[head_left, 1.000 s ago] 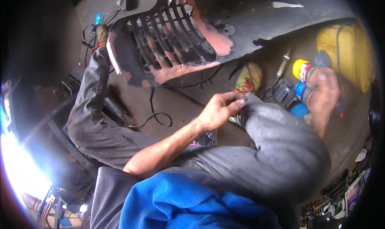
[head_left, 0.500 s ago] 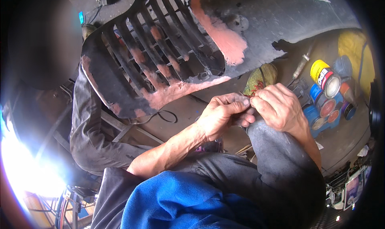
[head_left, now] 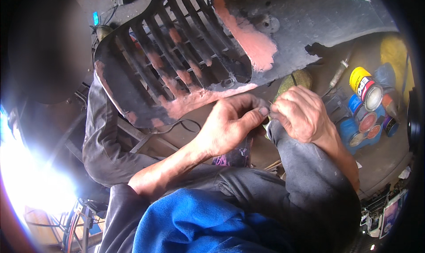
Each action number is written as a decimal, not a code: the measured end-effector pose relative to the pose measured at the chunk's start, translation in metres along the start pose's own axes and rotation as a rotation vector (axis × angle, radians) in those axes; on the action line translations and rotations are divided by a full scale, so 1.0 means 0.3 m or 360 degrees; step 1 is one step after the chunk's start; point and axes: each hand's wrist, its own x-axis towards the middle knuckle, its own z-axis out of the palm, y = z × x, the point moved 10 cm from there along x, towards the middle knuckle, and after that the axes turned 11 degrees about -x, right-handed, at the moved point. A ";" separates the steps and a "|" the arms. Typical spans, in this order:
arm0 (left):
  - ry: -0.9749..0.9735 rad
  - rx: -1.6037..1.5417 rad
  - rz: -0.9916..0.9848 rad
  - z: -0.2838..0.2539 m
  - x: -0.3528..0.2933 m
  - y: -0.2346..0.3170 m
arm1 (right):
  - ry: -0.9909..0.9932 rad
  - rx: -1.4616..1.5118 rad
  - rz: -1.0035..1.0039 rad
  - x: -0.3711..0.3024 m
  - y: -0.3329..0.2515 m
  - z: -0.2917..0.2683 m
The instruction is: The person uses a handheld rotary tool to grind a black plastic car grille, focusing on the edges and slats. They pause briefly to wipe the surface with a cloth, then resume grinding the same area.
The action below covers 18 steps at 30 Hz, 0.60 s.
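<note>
In front of my right knee, both hands meet with the fingertips close together. My left hand [head_left: 232, 120] is closed, thumb pressed against the curled fingers. My right hand [head_left: 303, 113] is closed in a pinch, its fingertips beside the left thumb. What is between the fingers is too small to make out. Just beyond the hands lies a large dark slatted panel [head_left: 128, 71], like a vehicle grille or bumper. Patches of pink filler [head_left: 259, 49] cover parts of its slats and edges. Behind my right hand shows a green shoe [head_left: 303, 77].
To the right stand several cans, among them a yellow, red and white can [head_left: 365, 84] and a blue tray-like thing [head_left: 347, 127]. A pale cylindrical tool [head_left: 340, 72] lies nearer the panel. A dark loop of cord [head_left: 190, 125] hangs below the panel. A blurred person [head_left: 48, 45] is at the far left.
My left hand has shifted a little left, with its fingers more folded. The red strands seen at my right fingertips no longer show. The view has shifted slightly.
</note>
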 end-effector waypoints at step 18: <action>-0.0039 0.0929 0.1034 0.006 -0.100 0.243 | 0.0113 0.0616 0.0178 0.081 0.021 0.015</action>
